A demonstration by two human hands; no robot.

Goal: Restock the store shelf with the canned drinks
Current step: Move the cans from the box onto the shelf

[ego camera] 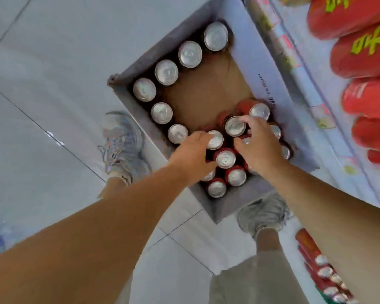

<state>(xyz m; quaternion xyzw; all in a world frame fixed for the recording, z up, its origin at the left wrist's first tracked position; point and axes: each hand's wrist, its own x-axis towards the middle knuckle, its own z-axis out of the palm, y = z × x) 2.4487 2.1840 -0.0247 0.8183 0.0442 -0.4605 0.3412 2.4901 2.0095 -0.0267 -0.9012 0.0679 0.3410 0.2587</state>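
Head view, looking straight down. An open cardboard box [206, 93] sits on the tiled floor [53, 62], right against the foot of the store shelf [312, 88].

Canned drinks, red bodies and silver tops, stand upright in the box in two groups:
- a row of cans [167, 72] along the far-left wall, turning the corner down toward the hands
- a tight cluster of cans [225, 159] in the near corner; the box bottom between the groups is bare

Left hand [193, 152] – inside the box, fingers bent down at the left edge of one can [215, 139], thumb near the neighbouring can in the cluster. Whether the fingers close round it cannot be told.

Right hand [259, 148] – over the cluster, fingers spread and bent, one fingertip lying across another can top [235, 126]; a further can is partly hidden under the palm. Grip cannot be told – the frame is blurred here.

Surroundings: one grey sneaker [123, 145] left of the box, another sneaker [263, 211] at its near corner. Red packs [364, 53] with yellow-green lettering fill the shelf at upper right. Shelved cans [325, 270] of the same kind show at lower right.
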